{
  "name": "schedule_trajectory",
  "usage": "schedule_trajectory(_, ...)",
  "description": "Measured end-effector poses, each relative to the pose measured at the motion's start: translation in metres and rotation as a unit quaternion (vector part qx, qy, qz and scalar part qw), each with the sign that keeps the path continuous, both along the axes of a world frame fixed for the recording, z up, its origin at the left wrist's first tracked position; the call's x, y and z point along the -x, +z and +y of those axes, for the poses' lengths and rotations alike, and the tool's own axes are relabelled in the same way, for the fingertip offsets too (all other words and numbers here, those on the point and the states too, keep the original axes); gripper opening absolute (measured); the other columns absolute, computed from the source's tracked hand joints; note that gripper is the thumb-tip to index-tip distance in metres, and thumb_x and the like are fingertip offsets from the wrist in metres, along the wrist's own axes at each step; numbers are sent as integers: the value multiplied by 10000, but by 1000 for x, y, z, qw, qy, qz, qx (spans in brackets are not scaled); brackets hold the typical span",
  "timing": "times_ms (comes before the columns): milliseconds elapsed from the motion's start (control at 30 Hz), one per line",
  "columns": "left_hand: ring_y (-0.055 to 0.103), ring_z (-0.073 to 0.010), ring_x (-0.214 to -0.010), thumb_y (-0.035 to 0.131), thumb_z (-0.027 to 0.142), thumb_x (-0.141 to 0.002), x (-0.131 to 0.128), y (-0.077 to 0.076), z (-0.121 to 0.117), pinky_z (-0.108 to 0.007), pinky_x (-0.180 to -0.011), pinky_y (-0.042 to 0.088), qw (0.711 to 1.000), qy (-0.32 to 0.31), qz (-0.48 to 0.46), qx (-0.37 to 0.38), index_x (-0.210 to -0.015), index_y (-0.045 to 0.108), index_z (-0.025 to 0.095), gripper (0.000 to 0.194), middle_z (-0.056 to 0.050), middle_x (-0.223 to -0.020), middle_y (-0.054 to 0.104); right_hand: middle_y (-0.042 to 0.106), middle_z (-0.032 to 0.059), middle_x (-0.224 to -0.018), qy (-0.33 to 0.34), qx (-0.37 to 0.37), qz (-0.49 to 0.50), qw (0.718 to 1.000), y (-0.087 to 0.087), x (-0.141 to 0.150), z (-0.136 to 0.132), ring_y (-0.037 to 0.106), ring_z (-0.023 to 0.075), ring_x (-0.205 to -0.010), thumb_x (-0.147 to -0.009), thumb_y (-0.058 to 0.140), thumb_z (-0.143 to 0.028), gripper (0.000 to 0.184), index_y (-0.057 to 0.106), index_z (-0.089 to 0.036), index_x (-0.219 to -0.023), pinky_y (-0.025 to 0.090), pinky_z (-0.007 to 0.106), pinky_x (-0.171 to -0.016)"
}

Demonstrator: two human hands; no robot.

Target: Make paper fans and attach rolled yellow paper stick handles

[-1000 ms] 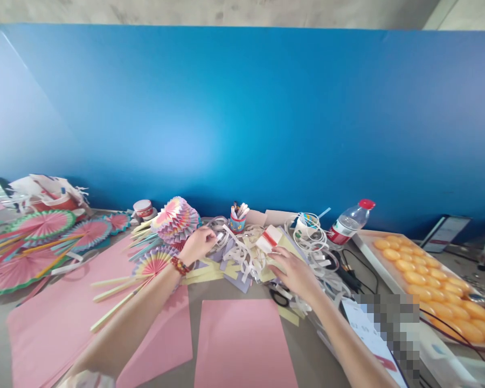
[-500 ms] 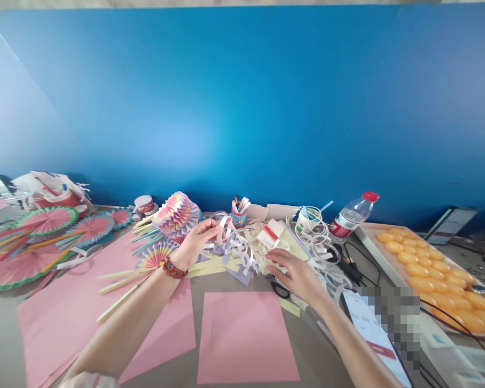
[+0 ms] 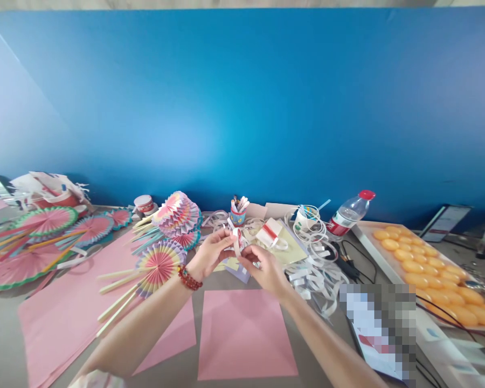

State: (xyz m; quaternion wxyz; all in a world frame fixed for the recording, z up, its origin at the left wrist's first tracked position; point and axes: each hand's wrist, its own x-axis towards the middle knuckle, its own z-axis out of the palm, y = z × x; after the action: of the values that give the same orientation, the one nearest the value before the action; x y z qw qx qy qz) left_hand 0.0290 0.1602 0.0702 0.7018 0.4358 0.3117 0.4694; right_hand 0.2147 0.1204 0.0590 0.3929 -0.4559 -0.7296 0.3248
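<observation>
My left hand, with a red beaded bracelet at the wrist, pinches a small roll of white tape above the table. My right hand is closed at the roll's lower right side, thumb and forefinger gripping the tape. Just below the hands a square sheet of pink paper lies flat. Behind them are a cup of pens and a white packet with a red band. A pleated paper fan with pale yellow sticks rests left of my left hand.
Curled white strips are heaped on the right, near a water bottle and a phone. A tray of orange balloon-like ovals stands far right. Larger pink sheets and more fans lie left.
My right hand has moved left to the tape and closed on it. My left hand has come slightly right and down with the roll, uncovering more of the fan.
</observation>
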Motion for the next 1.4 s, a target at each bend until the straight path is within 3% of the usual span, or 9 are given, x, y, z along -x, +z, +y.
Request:
schedule_trajectory(233, 579, -94, -630, 815, 496, -715, -13, -11, -2, -234, -651, 507, 998, -1, 53, -37, -790, 545, 174, 427, 25, -722, 593, 630, 9, -823, 4, 8, -16, 1000, -4, -14, -2, 596, 171, -756, -899, 641, -379, 168, 597, -226, -848, 464, 280, -711)
schedule_trajectory(467, 510, -96, -455, 657, 555, -824, -9, -36, -11, -244, -513, 452, 970, -16, 203, -132, -712, 525, 175, 417, 12, -609, 592, 566, -27, -658, -19, 66, 4, 998, -18, -34, -29, 539, 140, -625, -920, 604, -405, 287, 538, -216, -714, 415, 249, -611)
schedule_trajectory(567, 563, -127, -545, 611, 471, -876, 5, -34, 0, -255, -567, 470, 934, 57, 286, -207, -770, 571, 180, 312, -7, -691, 629, 607, -6, -665, -66, 90, 49, 993, -20, -51, -32, 594, 157, -625, -965, 508, -487, 329, 569, -213, -794, 463, 265, -627)
schedule_trajectory(667, 627, -195, -850, 558, 366, -928, 19, -20, 19, -318, -786, 507, 874, 132, 363, -295, -900, 636, 203, 183, -52, -912, 674, 610, 3, -642, -101, 99, 81, 987, -17, -61, -34, 609, 168, -626, -966, 491, -532, 368, 603, -205, -841, 486, 280, -658)
schedule_trajectory(833, 529, -298, -1197, 521, 306, -954, 26, -1, 48, -477, -1072, 384, 779, 131, 470, -395, -893, 701, 207, 214, -113, -1191, 663, 678, 42, -841, -90, 135, 126, 979, -11, -60, -48, 620, 158, -695, -936, 551, -554, 374, 647, -201, -860, 501, 279, -715)
schedule_trajectory(967, 455, -306, -1330, 547, 291, -932, 9, -16, 38, -485, -1136, 318, 725, 65, 528, -437, -1205, 660, 237, 300, -100, -1447, 527, 674, 41, -883, -81, 158, 149, 973, -15, -55, -59, 613, 157, -708, -929, 568, -552, 361, 647, -205, -872, 505, 298, -748)
schedule_trajectory(1133, 458, -402, -1314, 736, 482, -780, -30, -53, 12, -614, -1109, 278, 688, -5, 581, -435, -1424, 498, 275, 717, -136, -1535, 428, 672, 37, -847, -85, 164, 143, 972, -19, -50, -66, 593, 157, -678, -907, 593, -567, 370, 646, -206, -842, 498, 297, -713)
schedule_trajectory(1233, 494, -413, -1264, 676, 360, -852, -43, -66, 18, -589, -1020, 384, 677, 6, 609, -412, -1359, 564, 246, 531, -163, -1544, 397, 674, 37, -834, -81, 161, 127, 975, -17, -51, -70, 593, 159, -671, -900, 598, -574, 376, 658, -207, -843, 498, 294, -698)
schedule_trajectory(1400, 628, -237, -1021, 594, 236, -942, -26, -55, 45, -400, -885, 514, 654, 18, 650, -387, -1043, 684, 179, 147, -112, -1160, 653, 648, 31, -788, -104, 151, 119, 976, -16, -61, -76, 582, 161, -673, -904, 585, -584, 396, 652, -204, -813, 509, 312, -731)
